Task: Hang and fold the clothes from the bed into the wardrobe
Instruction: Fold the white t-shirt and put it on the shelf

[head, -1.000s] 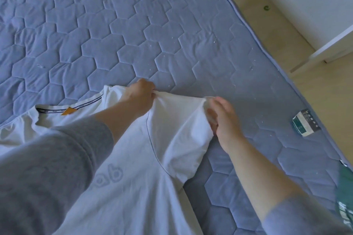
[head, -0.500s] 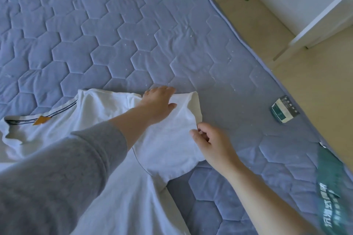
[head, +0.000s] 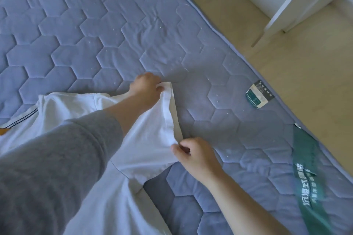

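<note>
White T-shirt (head: 80, 105) lies flat on the quilted mattress (head: 114, 30), lower left of frame. Soft, light, limp cloth, I judge; best taken at hems and seams. My left hand (head: 146, 89) grips the sleeve (head: 150, 135) at its hem's upper corner, right hand (head: 196, 155) pinches the lower corner; hem stretched between them.

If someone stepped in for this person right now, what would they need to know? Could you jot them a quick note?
Left hand grips the upper hem corner of the sleeve of the white T-shirt.
Right hand pinches the lower hem corner.
The shirt lies spread on the blue mattress.
Done: sleeve held taut between the hands.
Left: fold the shirt and put it away.
</note>
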A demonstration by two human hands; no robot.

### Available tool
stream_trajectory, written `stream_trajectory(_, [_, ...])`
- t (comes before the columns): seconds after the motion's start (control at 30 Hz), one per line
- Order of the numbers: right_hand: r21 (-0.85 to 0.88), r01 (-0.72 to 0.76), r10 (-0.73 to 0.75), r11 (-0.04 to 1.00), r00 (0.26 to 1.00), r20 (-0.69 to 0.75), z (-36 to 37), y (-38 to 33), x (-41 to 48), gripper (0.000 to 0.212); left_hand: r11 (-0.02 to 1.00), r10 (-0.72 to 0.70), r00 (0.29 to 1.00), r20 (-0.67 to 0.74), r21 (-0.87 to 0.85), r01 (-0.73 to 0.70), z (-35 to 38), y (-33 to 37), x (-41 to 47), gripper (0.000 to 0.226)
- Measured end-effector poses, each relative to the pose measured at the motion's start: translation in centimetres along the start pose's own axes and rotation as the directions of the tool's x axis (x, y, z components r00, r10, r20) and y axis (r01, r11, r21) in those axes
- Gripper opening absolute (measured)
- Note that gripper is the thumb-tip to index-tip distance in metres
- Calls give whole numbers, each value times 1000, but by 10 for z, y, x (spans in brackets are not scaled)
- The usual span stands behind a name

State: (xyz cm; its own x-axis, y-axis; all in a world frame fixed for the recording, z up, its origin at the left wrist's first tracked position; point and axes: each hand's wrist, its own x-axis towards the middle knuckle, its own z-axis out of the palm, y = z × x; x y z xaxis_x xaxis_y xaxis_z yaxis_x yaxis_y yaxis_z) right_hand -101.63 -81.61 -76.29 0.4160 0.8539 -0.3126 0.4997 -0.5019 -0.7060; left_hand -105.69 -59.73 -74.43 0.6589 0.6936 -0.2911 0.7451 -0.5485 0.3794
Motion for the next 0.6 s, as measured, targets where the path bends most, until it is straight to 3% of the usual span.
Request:
stream_trajectory(0.1, [-41, -23, 20, 999, 996, -91, -1, 8, -6, 54, 988, -19, 997, -79, -154, 7, -7, 0, 0, 13])
stream_trajectory(0.23, [-103, -140, 129, 985, 986, -102, 5, 10, -13, 51, 983, -35, 997, -69, -180, 22, -11, 2, -2, 11])
stream_trajectory(0.43, [240, -253, 276, 937, 959, -69, 3, -2, -17, 17, 984, 38, 987, -155, -164, -63, -29, 6, -13, 7])
stream_trajectory(0.53, [323, -283, 322, 903, 944, -72, 1, -9, -21, 36, 986, 4, 988, -154, -165, -29, -43, 3, -23, 8])
stream_trajectory(0.6, [315, -249, 282, 916, 957, -62, -3, -17, -25, 30, 970, -33, 988, -150, -242, -5, -53, 0, -35, 9])
